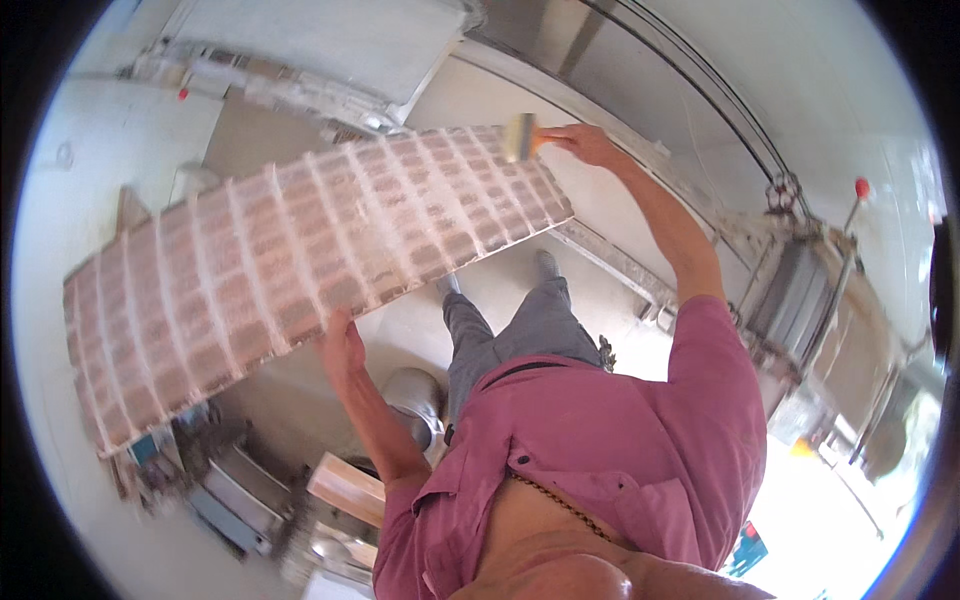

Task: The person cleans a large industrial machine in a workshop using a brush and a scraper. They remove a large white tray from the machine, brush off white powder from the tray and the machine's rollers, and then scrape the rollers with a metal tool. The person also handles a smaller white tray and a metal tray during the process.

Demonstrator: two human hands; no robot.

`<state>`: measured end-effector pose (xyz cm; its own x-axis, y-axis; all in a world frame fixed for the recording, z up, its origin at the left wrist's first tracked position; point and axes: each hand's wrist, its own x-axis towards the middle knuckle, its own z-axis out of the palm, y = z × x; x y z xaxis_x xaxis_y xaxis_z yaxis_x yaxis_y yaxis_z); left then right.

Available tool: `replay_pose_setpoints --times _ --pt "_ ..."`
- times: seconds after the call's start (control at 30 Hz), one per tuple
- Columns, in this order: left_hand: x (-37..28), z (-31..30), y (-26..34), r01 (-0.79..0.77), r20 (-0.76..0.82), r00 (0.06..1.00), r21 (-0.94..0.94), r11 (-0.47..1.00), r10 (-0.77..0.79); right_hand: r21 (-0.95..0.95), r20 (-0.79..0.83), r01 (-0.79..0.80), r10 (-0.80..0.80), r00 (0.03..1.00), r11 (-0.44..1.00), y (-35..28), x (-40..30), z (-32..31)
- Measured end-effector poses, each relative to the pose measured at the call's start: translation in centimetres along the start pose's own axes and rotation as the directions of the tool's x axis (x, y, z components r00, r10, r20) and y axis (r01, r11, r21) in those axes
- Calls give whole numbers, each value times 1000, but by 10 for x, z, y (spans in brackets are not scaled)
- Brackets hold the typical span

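Observation:
A long reddish-brown board [300, 247], probably wood, slants across the view in front of me, its right end higher in the picture. Pale powdery lines cross its face and leave a grid of darker patches. My left hand [345, 345] grips the near edge around the middle, with some fingers hidden by the board. In my right hand [589, 144] is the orange handle of a flat brush [519, 138]. Its pale bristles are blurred and lie over the board's far right corner; whether they touch the surface I cannot tell.
A machine with a metal roller [791, 292] stands to the right. A large pale panel [315, 45] is at upper left. Below the board, a metal pot [412, 397], a light wooden block [346, 487] and grey boxes [244, 487] stand low down. My feet [547, 264] are on the floor.

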<state>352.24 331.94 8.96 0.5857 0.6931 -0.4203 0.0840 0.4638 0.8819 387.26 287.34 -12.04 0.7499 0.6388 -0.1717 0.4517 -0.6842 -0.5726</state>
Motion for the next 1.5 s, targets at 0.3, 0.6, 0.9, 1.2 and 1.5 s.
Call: replay_pose_setpoints --times 0.3,0.6,0.9,1.2,1.5 --pt "57 -13 -5 -52 105 993 -43 998 56 -546 78 -395 514 854 739 -14 -121 8" --pt "114 -88 -44 37 382 924 -38 999 -19 506 -552 -324 589 591 799 -105 -285 87" --pt "113 -103 -217 622 417 709 10 783 -569 989 -23 -118 877 480 91 -282 -377 237" --pt "146 -105 -352 807 548 467 57 588 -694 925 -294 -135 896 332 354 -249 -376 304" --pt "170 -27 -494 814 479 364 254 523 -799 965 -55 256 998 7 52 -77 -357 422"
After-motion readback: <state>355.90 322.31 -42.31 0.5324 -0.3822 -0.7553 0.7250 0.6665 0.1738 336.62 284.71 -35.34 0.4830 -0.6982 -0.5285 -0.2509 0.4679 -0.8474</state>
